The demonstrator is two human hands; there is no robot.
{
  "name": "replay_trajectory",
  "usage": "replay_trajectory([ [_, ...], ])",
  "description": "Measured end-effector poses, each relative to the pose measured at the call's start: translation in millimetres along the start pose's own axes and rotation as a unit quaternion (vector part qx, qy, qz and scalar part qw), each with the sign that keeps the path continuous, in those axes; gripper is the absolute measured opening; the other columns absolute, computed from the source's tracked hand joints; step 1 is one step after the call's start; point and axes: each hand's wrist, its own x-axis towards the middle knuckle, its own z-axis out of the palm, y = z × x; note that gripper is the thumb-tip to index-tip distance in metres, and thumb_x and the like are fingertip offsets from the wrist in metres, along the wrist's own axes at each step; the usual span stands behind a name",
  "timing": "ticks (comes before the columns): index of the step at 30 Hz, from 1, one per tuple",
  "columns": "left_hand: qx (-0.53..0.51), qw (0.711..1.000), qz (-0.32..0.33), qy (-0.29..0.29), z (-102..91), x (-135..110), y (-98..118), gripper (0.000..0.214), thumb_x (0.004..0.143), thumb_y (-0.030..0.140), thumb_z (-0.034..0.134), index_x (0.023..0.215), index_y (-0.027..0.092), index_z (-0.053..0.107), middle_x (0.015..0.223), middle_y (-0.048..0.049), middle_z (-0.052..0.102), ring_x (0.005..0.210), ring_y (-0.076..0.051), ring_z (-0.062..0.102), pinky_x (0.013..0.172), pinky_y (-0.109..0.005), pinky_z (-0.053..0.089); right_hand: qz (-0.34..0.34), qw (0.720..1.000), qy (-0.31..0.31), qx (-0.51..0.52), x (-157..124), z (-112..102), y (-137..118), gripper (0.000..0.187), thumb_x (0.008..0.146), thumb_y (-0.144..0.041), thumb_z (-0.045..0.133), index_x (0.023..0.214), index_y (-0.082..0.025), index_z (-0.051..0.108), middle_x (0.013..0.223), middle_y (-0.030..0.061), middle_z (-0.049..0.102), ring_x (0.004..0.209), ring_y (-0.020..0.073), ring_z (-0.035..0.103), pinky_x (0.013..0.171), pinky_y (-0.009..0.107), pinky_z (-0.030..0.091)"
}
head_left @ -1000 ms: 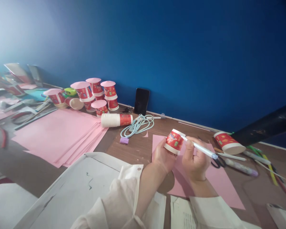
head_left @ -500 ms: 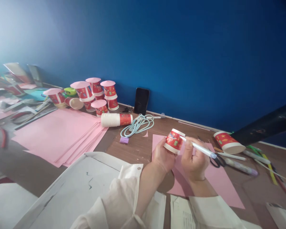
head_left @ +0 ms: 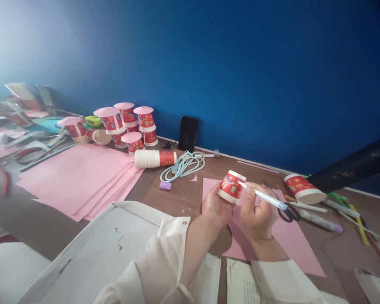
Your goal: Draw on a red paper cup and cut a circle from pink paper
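My left hand [head_left: 218, 207] is wrapped round a red printed paper cup [head_left: 230, 185] with a white rim and base, slightly tilted above the table. Between the fingers of my right hand [head_left: 259, 213] is a white pen [head_left: 266, 197], its tip at the right side of the cup. Whether the tip touches the cup I cannot tell for sure. Beneath both hands lies a pink sheet of paper [head_left: 297, 249]. Black-handled scissors [head_left: 288, 213] are just right of my right hand, partly hidden by the pen.
Pink sheets [head_left: 72, 177] lie to the left. Behind them stand several red cups with pink paper tops [head_left: 107, 120]. A sleeve of stacked cups [head_left: 150, 158], a coiled pale-blue cord [head_left: 183, 166] and a phone [head_left: 188, 133] are near the wall. Another cup [head_left: 304, 189] lies at right beside a black tube [head_left: 351, 166].
The pen tip has shifted very slightly down along the cup's side. Both hands otherwise keep their places, and the cup is still in my left hand.
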Motion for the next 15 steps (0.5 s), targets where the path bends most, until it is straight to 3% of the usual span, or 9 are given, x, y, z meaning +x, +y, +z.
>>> replay_trajectory([
  [15, -0.001, 1.0, 0.006, 0.004, -0.3, -1.3, 0.3, 0.03, 0.087, 0.034, 0.05, 0.099, 0.011, 0.065, 0.097, -0.0124, 0.07, 0.089, -0.024, 0.066, 0.083, -0.033, 0.05, -0.022, 1.0, 0.008, -0.015, -2.0, 1.4, 0.9, 0.014, 0.091, -0.018, 0.049, 0.097, -0.018, 0.062, 0.088, 0.0088, 0.07, 0.083, 0.0201, 0.065, 0.086, 0.039, 0.049],
])
